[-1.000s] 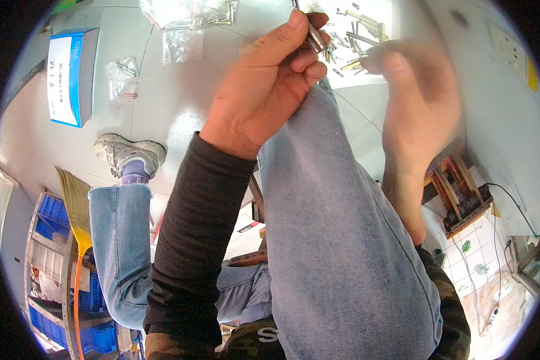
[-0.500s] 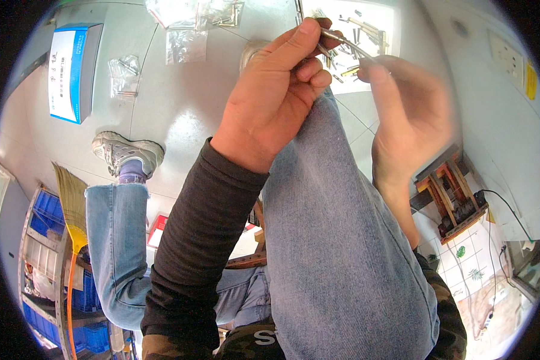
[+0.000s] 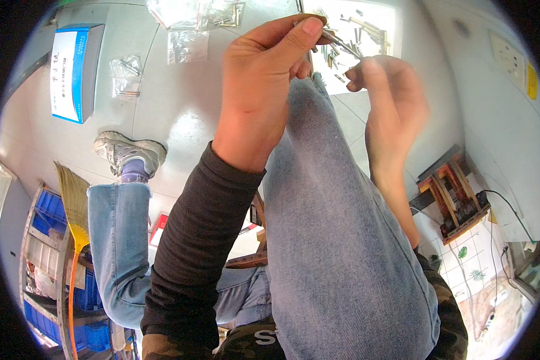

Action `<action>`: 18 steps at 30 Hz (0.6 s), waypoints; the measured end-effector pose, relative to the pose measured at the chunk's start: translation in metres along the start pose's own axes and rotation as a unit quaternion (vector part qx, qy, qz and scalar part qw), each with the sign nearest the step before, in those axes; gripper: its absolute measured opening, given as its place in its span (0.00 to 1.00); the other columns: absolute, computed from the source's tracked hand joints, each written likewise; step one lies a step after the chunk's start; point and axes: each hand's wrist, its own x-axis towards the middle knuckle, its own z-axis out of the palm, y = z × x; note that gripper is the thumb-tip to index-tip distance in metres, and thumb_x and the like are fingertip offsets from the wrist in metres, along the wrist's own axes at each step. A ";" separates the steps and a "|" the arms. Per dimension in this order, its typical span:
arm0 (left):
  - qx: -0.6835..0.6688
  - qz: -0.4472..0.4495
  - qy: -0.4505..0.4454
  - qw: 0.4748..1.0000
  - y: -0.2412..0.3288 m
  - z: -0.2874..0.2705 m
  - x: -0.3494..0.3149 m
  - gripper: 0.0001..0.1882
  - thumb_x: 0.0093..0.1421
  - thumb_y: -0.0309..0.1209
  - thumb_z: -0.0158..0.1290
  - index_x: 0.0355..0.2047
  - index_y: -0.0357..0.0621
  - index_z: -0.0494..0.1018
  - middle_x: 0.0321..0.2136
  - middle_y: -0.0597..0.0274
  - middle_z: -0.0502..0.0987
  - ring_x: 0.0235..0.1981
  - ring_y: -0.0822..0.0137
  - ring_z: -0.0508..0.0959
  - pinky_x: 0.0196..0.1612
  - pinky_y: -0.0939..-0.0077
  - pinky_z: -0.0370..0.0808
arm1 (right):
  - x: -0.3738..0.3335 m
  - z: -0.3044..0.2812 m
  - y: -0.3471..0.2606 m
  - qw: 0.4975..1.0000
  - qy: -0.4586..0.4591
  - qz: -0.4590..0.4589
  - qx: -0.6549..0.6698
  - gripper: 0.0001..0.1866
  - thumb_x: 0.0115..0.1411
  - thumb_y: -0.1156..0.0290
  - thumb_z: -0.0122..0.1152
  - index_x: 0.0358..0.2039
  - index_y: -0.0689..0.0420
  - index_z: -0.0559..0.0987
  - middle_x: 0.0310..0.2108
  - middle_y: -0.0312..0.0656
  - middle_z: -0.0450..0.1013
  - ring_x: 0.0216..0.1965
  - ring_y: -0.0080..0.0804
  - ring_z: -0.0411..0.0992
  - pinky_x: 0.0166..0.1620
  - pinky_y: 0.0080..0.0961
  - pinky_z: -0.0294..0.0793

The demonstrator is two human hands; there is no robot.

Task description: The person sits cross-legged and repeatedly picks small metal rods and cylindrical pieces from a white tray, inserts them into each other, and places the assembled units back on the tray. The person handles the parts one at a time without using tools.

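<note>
My left hand (image 3: pixel 261 81) is closed, its thumb and fingers pinching a slim metal rod (image 3: pixel 345 45) above my raised knee. The rod slants down to the right, and I cannot tell its exact kind. At its far end is my right hand (image 3: pixel 396 99), slightly smeared by motion, with thumb and fingertips closed round the tip. Behind the hands lies a white sheet or tray (image 3: pixel 390 18) on the floor, strewn with several small metal and brass-coloured pins and rods (image 3: pixel 372 33).
Clear plastic bags (image 3: pixel 188 47) with small metal parts lie on the grey floor. A blue and white box (image 3: pixel 72 75) stands at the far left. My left shoe (image 3: pixel 129 151), a broom (image 3: pixel 75 210), a shelf with blue bins (image 3: pixel 48 213) and a wooden stool (image 3: pixel 453 195) are around me.
My right hand has moved slightly left and down, closer to my left hand. My left hand has turned and shifted a little left, with the metal rod still in it.
</note>
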 end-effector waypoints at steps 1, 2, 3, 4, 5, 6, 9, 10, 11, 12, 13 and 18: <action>0.026 0.017 0.008 0.999 0.000 -0.001 0.000 0.11 0.54 0.31 0.53 0.33 0.34 0.73 0.26 0.62 0.75 0.18 0.82 0.61 0.24 0.88 0.61 | 0.001 0.000 0.002 1.000 -0.008 0.001 0.002 0.07 0.52 0.74 0.59 0.28 0.64 0.73 0.24 0.38 0.72 0.25 0.18 0.69 0.29 0.14 0.68; 0.047 0.002 0.014 0.999 -0.001 -0.002 0.001 0.12 0.55 0.31 0.51 0.35 0.34 0.72 0.26 0.63 0.74 0.18 0.82 0.60 0.24 0.88 0.61 | 0.001 0.000 0.004 1.000 -0.005 -0.026 -0.015 0.07 0.51 0.74 0.59 0.28 0.64 0.73 0.24 0.38 0.72 0.25 0.19 0.69 0.29 0.14 0.68; 0.066 -0.008 0.017 0.998 -0.001 -0.004 0.001 0.12 0.57 0.32 0.49 0.36 0.33 0.71 0.26 0.64 0.73 0.18 0.82 0.59 0.24 0.88 0.60 | 0.001 0.001 0.007 0.998 -0.002 -0.057 -0.032 0.07 0.51 0.74 0.59 0.27 0.63 0.73 0.24 0.38 0.72 0.26 0.19 0.69 0.30 0.14 0.68; 0.080 -0.008 0.011 0.997 -0.002 -0.006 0.001 0.13 0.58 0.32 0.47 0.37 0.33 0.70 0.25 0.66 0.72 0.18 0.82 0.57 0.24 0.87 0.60 | 0.001 0.002 0.010 0.995 0.001 -0.087 -0.049 0.07 0.51 0.74 0.59 0.27 0.63 0.73 0.24 0.38 0.72 0.26 0.19 0.69 0.30 0.14 0.69; 0.065 -0.030 0.024 0.997 -0.003 -0.009 0.002 0.13 0.58 0.32 0.47 0.37 0.33 0.69 0.25 0.66 0.71 0.18 0.82 0.57 0.24 0.87 0.60 | 0.001 0.002 0.013 0.992 -0.005 -0.110 -0.061 0.06 0.51 0.75 0.59 0.28 0.63 0.73 0.25 0.40 0.72 0.27 0.19 0.69 0.30 0.14 0.69; 0.045 -0.043 0.028 0.998 -0.004 -0.013 0.003 0.13 0.59 0.32 0.47 0.37 0.33 0.69 0.26 0.67 0.71 0.18 0.81 0.57 0.25 0.87 0.60 | 0.001 0.002 0.016 0.988 -0.010 -0.133 -0.073 0.06 0.51 0.75 0.58 0.29 0.63 0.73 0.26 0.41 0.72 0.27 0.20 0.70 0.31 0.15 0.69; -0.072 -0.058 0.000 0.996 -0.003 -0.027 0.008 0.12 0.57 0.32 0.49 0.36 0.35 0.71 0.24 0.68 0.71 0.19 0.81 0.60 0.26 0.87 0.62 | 0.005 -0.001 0.021 0.994 -0.033 -0.024 0.104 0.07 0.52 0.77 0.56 0.32 0.63 0.71 0.29 0.44 0.71 0.27 0.23 0.70 0.31 0.18 0.70; -0.106 -0.072 0.019 0.992 -0.004 -0.030 0.009 0.11 0.56 0.32 0.51 0.35 0.36 0.72 0.24 0.68 0.71 0.20 0.81 0.61 0.27 0.87 0.62 | 0.007 -0.003 0.021 0.977 -0.059 0.034 0.201 0.07 0.52 0.77 0.55 0.33 0.64 0.71 0.30 0.45 0.71 0.27 0.24 0.70 0.31 0.20 0.71; -0.147 -0.082 -0.019 0.986 -0.006 -0.032 0.010 0.12 0.56 0.32 0.50 0.36 0.36 0.72 0.24 0.68 0.71 0.20 0.80 0.61 0.27 0.87 0.62 | 0.009 -0.004 0.022 0.958 -0.088 0.094 0.255 0.08 0.52 0.77 0.54 0.33 0.64 0.70 0.30 0.46 0.71 0.26 0.24 0.69 0.29 0.20 0.70; -0.174 -0.106 -0.021 0.979 -0.008 -0.031 0.010 0.12 0.56 0.32 0.50 0.36 0.36 0.71 0.24 0.68 0.70 0.20 0.80 0.61 0.28 0.87 0.62 | 0.012 -0.006 0.021 0.930 -0.133 0.147 0.308 0.08 0.53 0.77 0.53 0.34 0.64 0.70 0.30 0.46 0.71 0.25 0.24 0.68 0.28 0.20 0.69; -0.198 -0.128 -0.028 0.971 -0.011 -0.029 0.010 0.12 0.57 0.32 0.49 0.36 0.37 0.71 0.24 0.69 0.70 0.20 0.80 0.61 0.29 0.87 0.62 | 0.015 -0.007 0.021 0.904 -0.149 0.216 0.338 0.08 0.53 0.78 0.51 0.35 0.64 0.69 0.30 0.47 0.70 0.25 0.24 0.68 0.26 0.20 0.68; -0.062 -0.080 -0.073 0.992 -0.014 -0.012 0.003 0.14 0.59 0.36 0.46 0.39 0.37 0.67 0.26 0.70 0.67 0.21 0.78 0.59 0.31 0.82 0.62 | 0.010 0.011 0.021 0.933 -0.197 0.165 0.251 0.05 0.53 0.74 0.55 0.30 0.61 0.72 0.23 0.35 0.69 0.17 0.15 0.59 0.20 0.11 0.56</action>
